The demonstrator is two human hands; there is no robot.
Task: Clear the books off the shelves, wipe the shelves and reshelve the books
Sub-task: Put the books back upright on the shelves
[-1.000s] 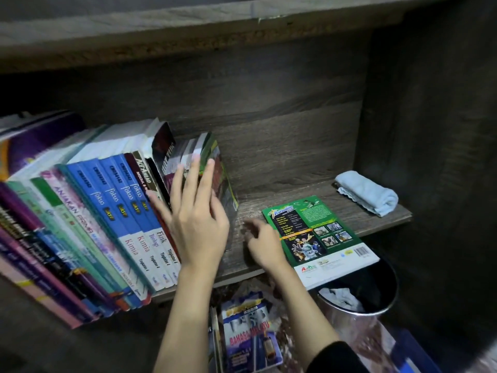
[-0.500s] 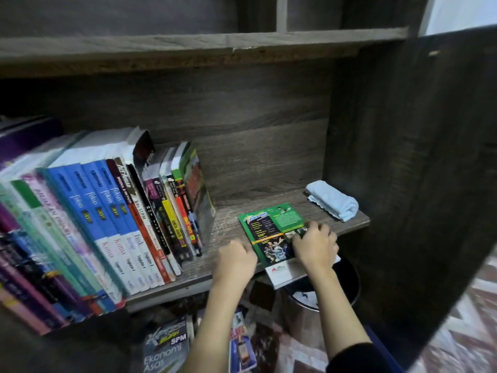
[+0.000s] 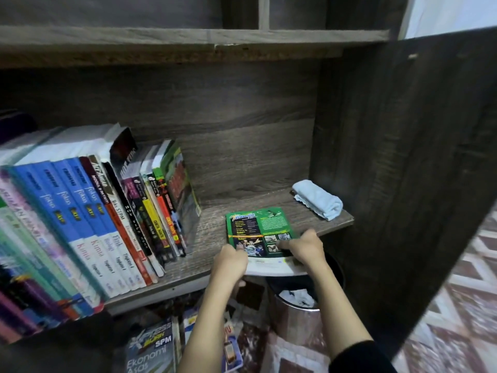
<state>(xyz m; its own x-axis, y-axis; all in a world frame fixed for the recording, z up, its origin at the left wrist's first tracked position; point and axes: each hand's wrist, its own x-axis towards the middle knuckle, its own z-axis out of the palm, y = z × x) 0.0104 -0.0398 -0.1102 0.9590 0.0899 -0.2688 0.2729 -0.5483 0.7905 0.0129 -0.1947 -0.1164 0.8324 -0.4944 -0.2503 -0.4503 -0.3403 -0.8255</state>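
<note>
A thin green book (image 3: 258, 224) lies flat on the wooden shelf (image 3: 215, 227), its near edge hanging over the front. My left hand (image 3: 231, 262) grips its near left corner and my right hand (image 3: 304, 244) grips its near right edge. A row of upright books (image 3: 88, 211) fills the left half of the shelf, leaning to the left. A folded light-blue cloth (image 3: 317, 201) rests at the shelf's far right end.
A metal bin (image 3: 295, 313) with crumpled paper stands on the floor under the shelf's right end. More books (image 3: 150, 351) lie on the floor below. A dark side panel (image 3: 390, 184) closes off the right, and an upper shelf board (image 3: 188, 41) runs overhead.
My left hand left the upright books and came to the green book's left corner. My right hand shifted to its right edge. The view pulled back and rose.
</note>
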